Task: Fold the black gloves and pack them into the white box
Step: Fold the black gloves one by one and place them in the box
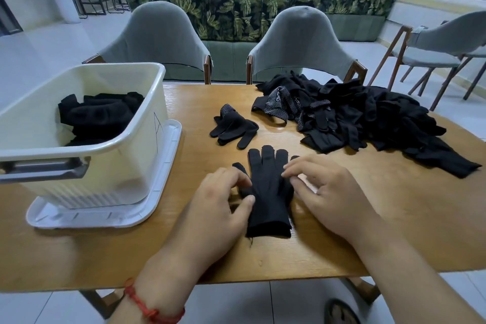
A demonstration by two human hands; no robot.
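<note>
Where table (200, 97) lies bare between white box (151, 123) and pile (368, 118), one glove (268, 192) is pinched by left hand (215, 208), touched by spread right hand (331, 197).

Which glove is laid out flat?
The glove between the left hand and right hand; the crumpled glove behind it is bunched, the pile tangled.

I see glove (268, 192) flat, fingers pointing away, cuff nearest me | loose gloves (234, 129) crumpled just beyond | pile (363, 118) far right — unfolded | box (118, 163) left — folded gloves (97, 116) inside
</note>
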